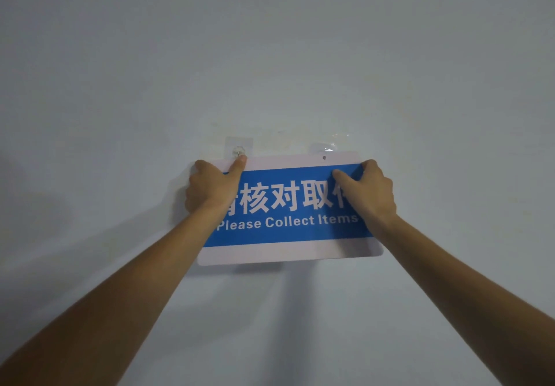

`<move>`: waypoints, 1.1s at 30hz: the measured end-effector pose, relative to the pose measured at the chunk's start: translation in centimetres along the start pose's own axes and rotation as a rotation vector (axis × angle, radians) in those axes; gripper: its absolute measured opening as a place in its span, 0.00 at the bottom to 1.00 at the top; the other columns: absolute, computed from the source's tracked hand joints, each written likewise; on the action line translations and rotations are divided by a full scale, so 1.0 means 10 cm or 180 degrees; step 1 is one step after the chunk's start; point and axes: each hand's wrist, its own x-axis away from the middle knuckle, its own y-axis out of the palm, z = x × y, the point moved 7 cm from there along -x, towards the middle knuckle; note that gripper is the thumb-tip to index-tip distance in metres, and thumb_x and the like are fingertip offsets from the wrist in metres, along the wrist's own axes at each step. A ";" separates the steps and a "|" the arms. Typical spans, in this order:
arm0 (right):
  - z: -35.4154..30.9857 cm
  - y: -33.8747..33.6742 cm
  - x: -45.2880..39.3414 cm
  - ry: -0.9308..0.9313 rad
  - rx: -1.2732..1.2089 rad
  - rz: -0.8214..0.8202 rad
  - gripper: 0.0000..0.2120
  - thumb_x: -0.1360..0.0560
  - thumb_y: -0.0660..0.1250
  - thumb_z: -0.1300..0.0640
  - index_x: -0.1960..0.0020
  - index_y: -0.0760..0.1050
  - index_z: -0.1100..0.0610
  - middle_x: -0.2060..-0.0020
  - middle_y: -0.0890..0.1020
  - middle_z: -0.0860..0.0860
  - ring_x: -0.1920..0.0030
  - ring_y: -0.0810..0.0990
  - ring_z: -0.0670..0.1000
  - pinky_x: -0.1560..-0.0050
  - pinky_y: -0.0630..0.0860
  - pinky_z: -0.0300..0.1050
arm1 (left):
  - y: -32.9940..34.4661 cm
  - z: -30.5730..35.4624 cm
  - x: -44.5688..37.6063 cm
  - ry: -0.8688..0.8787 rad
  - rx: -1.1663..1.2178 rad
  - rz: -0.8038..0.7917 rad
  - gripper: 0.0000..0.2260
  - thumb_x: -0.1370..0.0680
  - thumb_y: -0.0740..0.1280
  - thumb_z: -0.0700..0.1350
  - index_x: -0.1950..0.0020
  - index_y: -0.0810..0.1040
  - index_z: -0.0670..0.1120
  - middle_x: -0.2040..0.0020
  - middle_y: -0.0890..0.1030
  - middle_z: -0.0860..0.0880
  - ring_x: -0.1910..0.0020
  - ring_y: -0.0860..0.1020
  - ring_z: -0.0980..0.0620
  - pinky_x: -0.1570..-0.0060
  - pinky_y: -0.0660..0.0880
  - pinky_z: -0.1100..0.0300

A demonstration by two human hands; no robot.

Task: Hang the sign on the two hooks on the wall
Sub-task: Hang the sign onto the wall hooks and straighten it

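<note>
A white sign [288,205] with a blue band reading "Please Collect Items" is held flat against the pale wall [270,55]. My left hand [210,187] grips its left end, thumb tip pressed just under the left clear adhesive hook [239,149]. My right hand [368,190] grips the right end, thumb on the blue band. A small hole [324,157] shows near the sign's top right edge, just below the right clear hook [322,146]. The sign's left hole is hidden by my thumb.
The wall around the sign is plain and bare, with faint marks above the hooks. Shadows of my arms fall on the wall to the lower left.
</note>
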 end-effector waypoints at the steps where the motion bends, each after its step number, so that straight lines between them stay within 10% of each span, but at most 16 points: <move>1: 0.01 0.01 -0.02 0.0052 0.0023 -0.0072 0.21 0.28 0.67 0.38 0.44 0.66 0.51 0.50 0.78 0.51 0.52 0.82 0.56 0.49 0.82 0.58 | 0.00 0.00 0.00 -0.0003 -0.0031 0.0003 0.34 0.32 0.63 0.76 0.48 0.67 0.45 0.49 0.80 0.44 0.54 0.81 0.39 0.56 0.80 0.45; 13: 0.17 0.16 -0.16 0.0302 -0.0101 -0.0579 0.16 0.23 0.67 0.43 0.46 0.70 0.55 0.59 0.78 0.49 0.62 0.79 0.50 0.62 0.78 0.45 | -0.05 0.06 -0.12 0.0066 -0.0445 -0.0092 0.39 0.32 0.61 0.77 0.44 0.75 0.42 0.51 0.82 0.44 0.57 0.82 0.40 0.61 0.77 0.50; 20: 0.32 0.28 -0.09 0.0361 -0.0255 -0.0604 0.27 0.25 0.67 0.37 0.37 0.71 0.56 0.45 0.80 0.54 0.48 0.82 0.57 0.48 0.82 0.56 | -0.08 0.05 -0.06 0.0209 -0.0410 -0.0109 0.38 0.32 0.62 0.76 0.41 0.71 0.43 0.47 0.81 0.43 0.53 0.83 0.37 0.54 0.81 0.44; 25: 0.43 0.22 -0.02 -0.0151 0.1107 -0.0102 0.30 0.27 0.60 0.28 0.42 0.67 0.54 0.54 0.79 0.51 0.57 0.81 0.56 0.59 0.76 0.51 | -0.11 0.02 0.09 0.0960 -0.1220 0.0417 0.31 0.25 0.56 0.73 0.49 0.65 0.43 0.57 0.78 0.41 0.63 0.76 0.38 0.64 0.73 0.48; 33: 0.80 0.31 0.06 -0.0287 0.0173 -0.0224 0.20 0.27 0.73 0.42 0.47 0.70 0.54 0.53 0.82 0.50 0.55 0.82 0.53 0.56 0.82 0.54 | -0.11 -0.59 0.26 0.0978 -0.1229 0.0072 0.30 0.28 0.65 0.72 0.51 0.70 0.44 0.58 0.81 0.45 0.62 0.80 0.40 0.64 0.78 0.49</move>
